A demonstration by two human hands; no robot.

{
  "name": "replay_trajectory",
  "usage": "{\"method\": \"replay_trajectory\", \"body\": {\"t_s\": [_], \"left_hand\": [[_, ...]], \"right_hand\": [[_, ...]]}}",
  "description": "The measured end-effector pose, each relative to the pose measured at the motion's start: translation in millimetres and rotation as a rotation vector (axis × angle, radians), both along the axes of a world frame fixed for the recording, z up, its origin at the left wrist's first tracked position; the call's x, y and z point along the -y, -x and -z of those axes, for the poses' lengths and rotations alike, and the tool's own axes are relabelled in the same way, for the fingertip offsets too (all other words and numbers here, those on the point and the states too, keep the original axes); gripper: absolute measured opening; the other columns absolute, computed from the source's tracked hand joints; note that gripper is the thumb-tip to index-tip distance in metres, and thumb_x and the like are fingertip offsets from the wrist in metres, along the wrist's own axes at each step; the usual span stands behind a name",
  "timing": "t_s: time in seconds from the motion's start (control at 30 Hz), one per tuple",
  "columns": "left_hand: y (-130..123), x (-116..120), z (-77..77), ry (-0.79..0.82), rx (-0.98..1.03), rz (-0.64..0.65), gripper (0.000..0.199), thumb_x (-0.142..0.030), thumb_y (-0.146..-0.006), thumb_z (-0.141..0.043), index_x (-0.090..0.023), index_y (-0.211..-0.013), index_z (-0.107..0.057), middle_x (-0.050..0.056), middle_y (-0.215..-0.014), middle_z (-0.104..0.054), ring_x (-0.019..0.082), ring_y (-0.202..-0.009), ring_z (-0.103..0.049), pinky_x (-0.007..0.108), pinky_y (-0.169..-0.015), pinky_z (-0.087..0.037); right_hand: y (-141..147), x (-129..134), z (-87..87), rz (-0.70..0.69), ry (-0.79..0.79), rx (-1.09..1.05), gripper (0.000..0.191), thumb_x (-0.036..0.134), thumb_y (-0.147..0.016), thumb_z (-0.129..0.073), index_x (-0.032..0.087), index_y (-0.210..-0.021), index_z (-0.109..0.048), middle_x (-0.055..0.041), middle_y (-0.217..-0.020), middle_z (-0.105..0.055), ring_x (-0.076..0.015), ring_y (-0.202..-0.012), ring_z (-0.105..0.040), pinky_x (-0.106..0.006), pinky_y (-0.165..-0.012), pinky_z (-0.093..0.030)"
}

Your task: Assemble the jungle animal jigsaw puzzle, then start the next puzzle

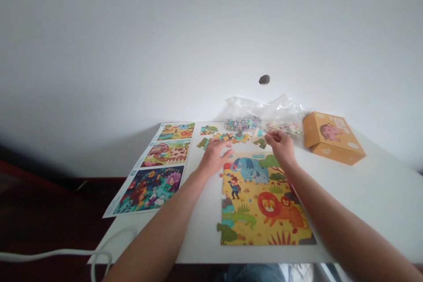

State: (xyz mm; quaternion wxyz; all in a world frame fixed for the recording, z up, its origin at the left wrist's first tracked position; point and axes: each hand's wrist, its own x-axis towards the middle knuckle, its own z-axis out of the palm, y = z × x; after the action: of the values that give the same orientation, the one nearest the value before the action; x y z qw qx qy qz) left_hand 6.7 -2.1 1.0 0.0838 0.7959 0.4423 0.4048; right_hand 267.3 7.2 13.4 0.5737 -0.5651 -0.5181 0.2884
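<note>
A partly joined jigsaw puzzle (246,189) with elephants, lions and a crocodile lies flat on the white table. Its left edge is uneven, with tabs sticking out. Behind its top left corner is my left hand (216,154), fingers stretched and apart, over or beside loose puzzle pieces (243,138). My right hand (280,142) is above the puzzle's top right, thumb and finger pinched on a pale blue puzzle piece (259,133). Just below that piece lies a green one (261,142). Another loose green piece (209,130) rests farther left.
A sheet with three printed pictures (188,163) lies at the table's left side. Two clear plastic bags (243,112) of pieces stand against the wall. An orange box (337,139) is at back right. A white cable (59,252) hangs near the front left corner.
</note>
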Motion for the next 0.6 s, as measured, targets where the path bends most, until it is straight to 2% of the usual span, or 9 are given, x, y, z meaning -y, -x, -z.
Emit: {"method": "replay_trajectory", "body": {"t_s": [0.07, 0.13, 0.2, 0.27, 0.4, 0.5, 0.6], "left_hand": [[-4.7, 1.2, 1.4, 0.026, 0.052, 0.117, 0.034, -0.030, -0.088, -0.066, -0.023, -0.122, -0.066, 0.004, -0.100, -0.076, 0.024, -0.106, -0.060, 0.042, -0.100, -0.048], [-8.0, 1.8, 3.8, 0.074, 0.117, 0.163, 0.037, -0.033, -0.089, -0.065, -0.023, -0.125, -0.065, 0.005, -0.100, -0.076, 0.024, -0.107, -0.063, 0.043, -0.101, -0.048], [-9.5, 1.7, 6.5, 0.149, 0.215, 0.152, 0.036, -0.036, -0.091, -0.061, -0.020, -0.122, -0.065, 0.008, -0.105, -0.074, 0.024, -0.105, -0.066, 0.041, -0.098, -0.051], [-9.6, 1.4, 8.4, 0.244, 0.316, 0.135, 0.036, -0.039, -0.092, -0.058, -0.017, -0.120, -0.066, 0.011, -0.111, -0.073, 0.023, -0.102, -0.069, 0.038, -0.092, -0.055], [-8.2, 2.2, 6.7, 0.379, 0.406, 0.174, 0.048, -0.042, -0.091, -0.058, -0.016, -0.132, -0.058, 0.011, -0.106, -0.073, 0.022, -0.095, -0.071, 0.034, -0.085, -0.057], [-7.8, 4.5, 1.8, 0.385, 0.419, 0.180, 0.051, -0.042, -0.091, -0.059, -0.017, -0.135, -0.057, 0.010, -0.102, -0.073, 0.021, -0.095, -0.070, 0.032, -0.083, -0.057], [-7.0, 7.0, -3.5, 0.371, 0.401, 0.186, 0.051, -0.041, -0.091, -0.059, -0.017, -0.136, -0.056, 0.008, -0.096, -0.072, 0.020, -0.091, -0.069, 0.030, -0.078, -0.056]], "right_hand": [[13.6, 6.7, -0.8, -0.166, 0.054, -0.166, 0.036, 0.049, -0.072, -0.073, 0.018, -0.084, -0.059, -0.0047, -0.068, -0.070, -0.0184, -0.063, -0.064, -0.029, -0.061, -0.048], [26.1, 14.5, -1.7, -0.336, 0.132, -0.265, 0.039, 0.048, -0.069, -0.077, 0.019, -0.084, -0.055, -0.0054, -0.069, -0.072, -0.0192, -0.065, -0.066, -0.030, -0.064, -0.051], [34.9, 22.1, -2.6, -0.457, 0.166, -0.279, 0.042, 0.046, -0.071, -0.077, 0.020, -0.092, -0.053, -0.0041, -0.071, -0.072, -0.0185, -0.064, -0.066, -0.031, -0.064, -0.052], [39.0, 28.2, -2.7, -0.535, 0.129, -0.192, 0.045, 0.044, -0.077, -0.072, 0.021, -0.110, -0.051, -0.0019, -0.074, -0.073, -0.0160, -0.060, -0.063, -0.031, -0.063, -0.051], [37.2, 32.4, -0.5, -0.571, -0.040, 0.152, 0.058, 0.038, -0.086, -0.063, 0.026, -0.139, -0.043, -0.0006, -0.085, -0.072, -0.0147, -0.066, -0.061, -0.031, -0.069, -0.051], [32.8, 30.2, 2.0, -0.531, -0.108, 0.328, 0.064, 0.033, -0.083, -0.067, 0.027, -0.142, -0.043, -0.0027, -0.096, -0.070, -0.0154, -0.074, -0.062, -0.031, -0.071, -0.052], [29.5, 27.7, 3.0, -0.501, -0.155, 0.388, 0.063, 0.029, -0.082, -0.068, 0.029, -0.140, -0.045, -0.0030, -0.101, -0.070, -0.0156, -0.077, -0.060, -0.031, -0.070, -0.051]]}}
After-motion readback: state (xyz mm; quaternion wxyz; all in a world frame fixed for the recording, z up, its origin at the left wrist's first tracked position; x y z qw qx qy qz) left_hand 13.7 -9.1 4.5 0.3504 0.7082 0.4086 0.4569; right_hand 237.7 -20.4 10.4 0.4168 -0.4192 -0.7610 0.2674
